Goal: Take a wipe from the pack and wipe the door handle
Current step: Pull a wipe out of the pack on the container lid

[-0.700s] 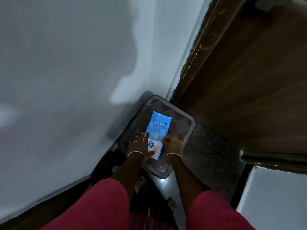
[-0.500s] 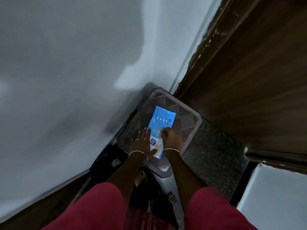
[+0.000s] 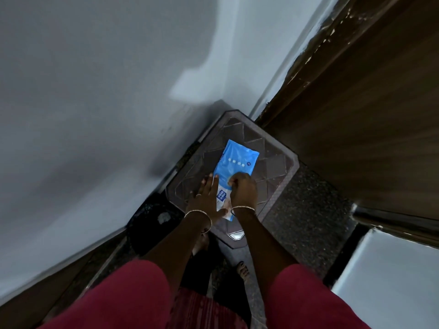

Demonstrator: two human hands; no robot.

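The wipe pack (image 3: 234,160) lies flat at the centre of the stool (image 3: 278,162). The left hand (image 3: 205,198), held flat, presses its 9 o'clock edge. The right hand (image 3: 243,188) pinches its mid-face, probably the flap. The pack looks soft, light and slippery: pin it down and peel slowly.

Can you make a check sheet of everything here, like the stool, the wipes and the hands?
Surface: dark brown plastic stool with a diamond-patterned top.
Job's things: blue plastic wipe pack lies flat on the stool; no wipe out; door handle not in view.
Clutter: dark blurry object left of the stool, lower down.
Hands: left hand flat on the pack's left edge; right hand pinches its middle.
Cables: nothing seen.
Surroundings: grey painted wall, brown wooden door, dark speckled floor.
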